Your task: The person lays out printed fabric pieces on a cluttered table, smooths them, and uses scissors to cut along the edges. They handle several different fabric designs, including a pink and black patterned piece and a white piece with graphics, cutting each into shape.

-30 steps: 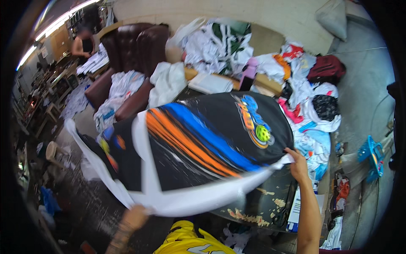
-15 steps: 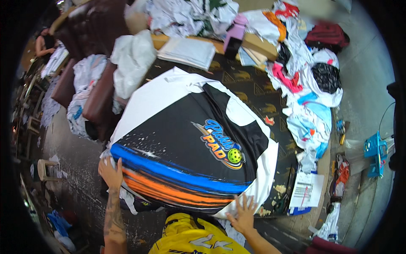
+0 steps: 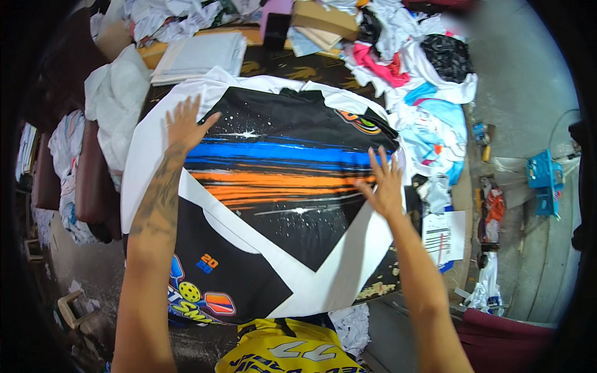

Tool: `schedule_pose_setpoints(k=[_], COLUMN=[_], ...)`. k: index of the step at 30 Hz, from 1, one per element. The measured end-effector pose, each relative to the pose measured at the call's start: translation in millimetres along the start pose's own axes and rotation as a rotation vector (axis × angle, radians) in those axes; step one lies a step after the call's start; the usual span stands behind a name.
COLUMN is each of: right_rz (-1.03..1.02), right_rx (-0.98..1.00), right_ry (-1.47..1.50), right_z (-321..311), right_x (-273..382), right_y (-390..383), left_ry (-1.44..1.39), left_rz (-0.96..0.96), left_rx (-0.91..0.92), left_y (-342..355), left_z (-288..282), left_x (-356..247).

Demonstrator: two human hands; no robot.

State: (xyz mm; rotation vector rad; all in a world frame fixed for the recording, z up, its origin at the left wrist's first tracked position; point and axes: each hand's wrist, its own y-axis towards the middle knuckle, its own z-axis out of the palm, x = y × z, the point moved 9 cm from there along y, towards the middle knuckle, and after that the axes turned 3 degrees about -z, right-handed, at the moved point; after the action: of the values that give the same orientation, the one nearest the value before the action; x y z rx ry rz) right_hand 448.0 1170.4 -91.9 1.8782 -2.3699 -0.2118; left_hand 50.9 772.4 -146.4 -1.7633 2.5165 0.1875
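Observation:
A large printed cloth (image 3: 280, 227) covers the table in front of me: white, with a black panel crossed by blue and orange brush streaks. Toward its far edge the black part is bunched, and a colourful logo there is partly folded out of sight. My left hand (image 3: 186, 124) lies with spread fingers on the cloth's far left part, beside the black panel. On the right end of the streaks rests my right hand (image 3: 385, 189), fingers spread too. A second black printed piece (image 3: 230, 264) shows at the near left, with paddle and ball graphics.
Folded pale cloth (image 3: 202, 56) and a cardboard box (image 3: 326, 23) stand beyond the table's far side. Loose garments (image 3: 432, 133) heap up on the right, near a paper sheet (image 3: 444, 239). A brown padded chair (image 3: 99, 174) is at the left; a turquoise plastic object (image 3: 544, 183) stands far right.
Both hands have moved away from me across the table, along with the cloth. More of its near portion now shows, including the black piece at the near left. The view has shifted too.

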Motion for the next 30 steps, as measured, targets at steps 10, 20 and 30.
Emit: schedule_pose_setpoints(k=[10, 20, 30], right_rz=[0.579, 0.725, 0.179], right_rx=[0.053, 0.64, 1.308], right_ry=[0.216, 1.146, 0.941], right_z=[-40, -31, -26], right_x=[-54, -127, 3], right_y=[-377, -405, -409], left_ry=[-0.463, -0.573, -0.758], left_rz=[0.359, 0.471, 0.075], left_rx=[0.244, 0.392, 0.292], left_y=[-408, -536, -558], left_z=[-8, -20, -35], left_x=[-219, -324, -288])
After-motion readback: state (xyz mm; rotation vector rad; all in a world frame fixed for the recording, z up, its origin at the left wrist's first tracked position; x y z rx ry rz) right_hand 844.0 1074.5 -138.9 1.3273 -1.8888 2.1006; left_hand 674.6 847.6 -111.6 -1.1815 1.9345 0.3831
